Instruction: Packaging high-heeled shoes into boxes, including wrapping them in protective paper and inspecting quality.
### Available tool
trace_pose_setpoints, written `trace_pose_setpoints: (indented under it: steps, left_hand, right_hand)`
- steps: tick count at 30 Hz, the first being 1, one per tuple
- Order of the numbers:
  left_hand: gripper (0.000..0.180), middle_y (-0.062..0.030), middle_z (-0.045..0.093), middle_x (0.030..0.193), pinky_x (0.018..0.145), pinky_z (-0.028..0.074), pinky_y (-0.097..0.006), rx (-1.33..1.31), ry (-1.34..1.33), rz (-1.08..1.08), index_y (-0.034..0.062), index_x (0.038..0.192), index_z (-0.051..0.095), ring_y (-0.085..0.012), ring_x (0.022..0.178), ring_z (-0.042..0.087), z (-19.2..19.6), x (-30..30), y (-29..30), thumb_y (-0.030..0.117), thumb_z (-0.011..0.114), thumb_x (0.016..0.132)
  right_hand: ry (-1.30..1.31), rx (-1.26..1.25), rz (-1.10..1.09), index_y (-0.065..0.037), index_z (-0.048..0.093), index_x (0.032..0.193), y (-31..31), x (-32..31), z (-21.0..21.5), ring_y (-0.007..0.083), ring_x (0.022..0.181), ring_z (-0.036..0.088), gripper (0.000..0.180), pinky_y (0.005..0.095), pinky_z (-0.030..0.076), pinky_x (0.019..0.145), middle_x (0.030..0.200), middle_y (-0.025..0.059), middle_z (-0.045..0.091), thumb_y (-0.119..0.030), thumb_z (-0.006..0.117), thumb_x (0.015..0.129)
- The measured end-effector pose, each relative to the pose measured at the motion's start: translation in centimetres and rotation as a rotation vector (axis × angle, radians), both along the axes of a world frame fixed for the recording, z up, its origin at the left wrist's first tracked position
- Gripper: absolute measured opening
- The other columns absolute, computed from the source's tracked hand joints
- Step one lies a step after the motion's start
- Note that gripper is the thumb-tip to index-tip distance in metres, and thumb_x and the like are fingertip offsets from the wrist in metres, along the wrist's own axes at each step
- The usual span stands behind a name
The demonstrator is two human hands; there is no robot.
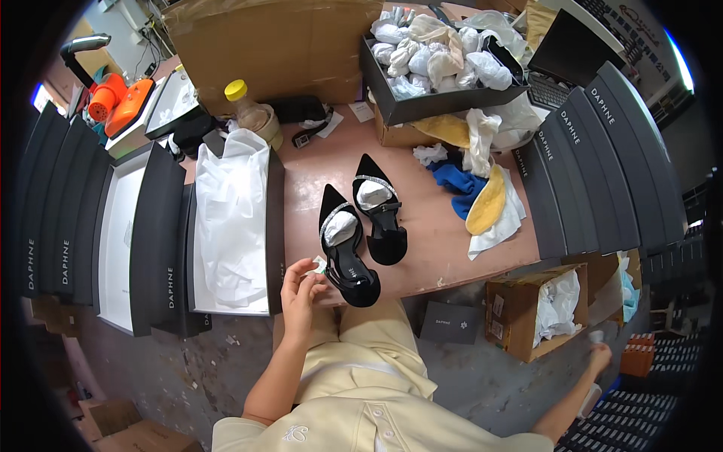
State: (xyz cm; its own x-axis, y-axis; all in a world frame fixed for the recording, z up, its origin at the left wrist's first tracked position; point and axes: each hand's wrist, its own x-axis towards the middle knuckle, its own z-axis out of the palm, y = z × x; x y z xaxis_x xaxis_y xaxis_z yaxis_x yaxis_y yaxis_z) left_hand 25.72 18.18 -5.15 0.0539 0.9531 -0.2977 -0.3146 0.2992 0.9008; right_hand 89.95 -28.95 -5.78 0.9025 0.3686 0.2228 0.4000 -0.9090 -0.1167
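Observation:
A pair of black pointed slingback shoes with sparkling straps stands on the pinkish table, the left shoe [348, 260] nearer to me and the right shoe [385, 218] a little farther off. White paper stuffing [373, 194] fills their toes. Beside the left shoe's heel, my left hand [300, 292] has its fingers curled in, with a small white and green packet [319, 264] at the fingertips. Far out to the right, past the table, my right hand [599, 357] is closed with a small whitish thing [596, 337] at its fingers; its kind is too small to tell.
An open shoebox with white tissue paper [232, 226] sits left of the shoes. Dark shoeboxes [602, 166] line both sides. At the back is a black box of wrapped stuffing [452, 102]. Cloths [486, 200] lie to the right; a cardboard carton [520, 309] stands below the table edge.

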Motion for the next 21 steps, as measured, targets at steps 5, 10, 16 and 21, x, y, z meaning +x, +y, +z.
trace_pose_setpoints:
  steps: [5,10,16,21]
  left_hand:
    - [0.036,-0.0117,0.054,0.109,0.074,0.050,-0.028,-0.121,-0.204,0.006,-0.0006,0.126,0.039,-0.0155,0.087,0.058,0.2,1.0,-1.5,0.010,0.048,0.092]
    - [0.041,-0.0097,0.057,0.104,0.075,0.048,-0.031,-0.245,-0.336,-0.032,0.0001,0.131,0.036,-0.0171,0.088,0.059,0.0,1.6,-1.5,0.015,0.045,0.094]
    - [0.043,-0.0111,0.058,0.109,0.073,0.046,-0.032,-0.256,-0.385,-0.064,0.0050,0.135,0.031,-0.0187,0.092,0.059,0.1,2.2,-0.7,0.018,0.043,0.096]
    - [0.044,-0.0088,0.059,0.105,0.073,0.044,-0.029,-0.302,-0.507,0.007,0.0067,0.135,0.030,-0.0163,0.088,0.059,-0.6,2.7,-1.5,0.016,0.045,0.095]
  right_hand:
    - [-0.251,0.052,-0.353,-0.001,0.063,0.093,0.2,0.2,-1.3,0.0358,0.083,0.064,0.021,0.0428,0.048,0.076,0.088,0.0185,0.067,-0.018,0.054,0.084]
    - [0.373,0.302,0.147,0.003,0.065,0.085,13.8,-13.0,-4.2,0.0139,0.053,0.055,0.019,0.0316,0.045,0.052,0.060,0.0067,0.060,-0.014,0.057,0.087]
    - [0.571,0.500,0.648,0.002,0.061,0.090,32.2,-29.7,3.6,0.0124,0.062,0.051,0.018,0.0270,0.044,0.060,0.070,0.0090,0.058,-0.016,0.063,0.083]
    - [0.332,0.500,0.976,0.000,0.059,0.105,44.8,-35.0,5.8,0.0384,0.084,0.057,0.023,0.0408,0.045,0.073,0.090,0.0202,0.057,-0.015,0.050,0.091]
